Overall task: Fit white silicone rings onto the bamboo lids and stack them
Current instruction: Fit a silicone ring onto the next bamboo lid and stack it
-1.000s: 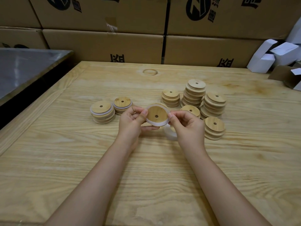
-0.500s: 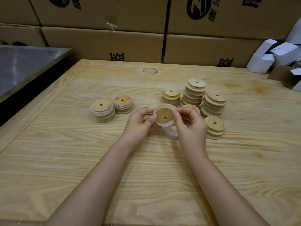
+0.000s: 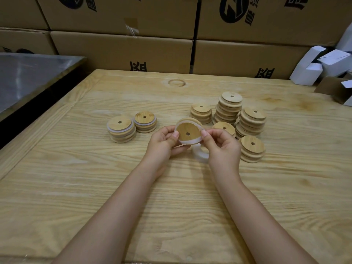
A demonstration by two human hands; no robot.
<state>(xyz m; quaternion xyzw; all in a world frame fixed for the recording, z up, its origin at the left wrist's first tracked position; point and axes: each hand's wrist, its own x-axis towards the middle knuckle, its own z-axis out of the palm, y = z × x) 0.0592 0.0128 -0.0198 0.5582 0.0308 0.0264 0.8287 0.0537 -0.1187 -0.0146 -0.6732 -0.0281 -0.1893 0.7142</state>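
Above the wooden table (image 3: 95,187), both hands hold one round bamboo lid (image 3: 187,133) with a small centre hole and a white silicone ring (image 3: 190,142) around its rim. My left hand (image 3: 163,143) grips its left edge with the thumb on top. My right hand (image 3: 222,147) pinches the right edge. Loose white rings (image 3: 200,154) lie on the table under my hands. Two stacks of ringed lids (image 3: 122,128), (image 3: 145,121) stand at the left. Several stacks of plain lids (image 3: 229,108) stand at the right.
Cardboard cartons (image 3: 123,52) wall off the far side of the table. White folded boxes (image 3: 323,63) lie at the back right. A grey metal surface (image 3: 28,77) runs along the left, past a dark gap.
The lid with its ring has stayed between my hands and tilted a little more toward me. My fingers have shifted along its rim. The stacks have not moved.
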